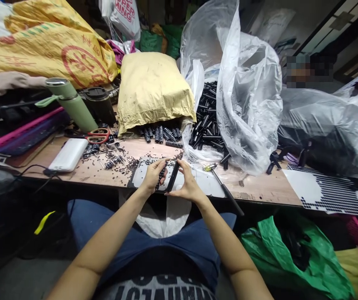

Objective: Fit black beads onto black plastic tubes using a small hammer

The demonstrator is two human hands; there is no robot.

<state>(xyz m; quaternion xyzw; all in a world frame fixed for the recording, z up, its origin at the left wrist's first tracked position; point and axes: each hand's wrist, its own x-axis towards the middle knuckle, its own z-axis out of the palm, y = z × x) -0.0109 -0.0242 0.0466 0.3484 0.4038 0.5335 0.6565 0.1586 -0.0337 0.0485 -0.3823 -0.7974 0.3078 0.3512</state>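
Close to the table's front edge, my left hand (154, 177) is closed around a black piece with pale dots (161, 179). Just to its right, a plain black tube (173, 177) is gripped lengthwise between the thumb and fingertips of my right hand (189, 183). Both hands are over a grey-white sheet (208, 182) scattered with small dark beads. Several similar dotted pieces (158, 134) lie at the mouth of a yellow sack (154, 89). Many plain black tubes (204, 129) spill from a clear plastic bag (244, 100).
A screwdriver-like tool (224, 185) overhangs the table edge on the right. To the left are a white power bank (69, 155), red-handled scissors (98, 136) and a green bottle (74, 106). Loose beads (125, 164) cover part of the tabletop. A green bag (279, 250) is below right.
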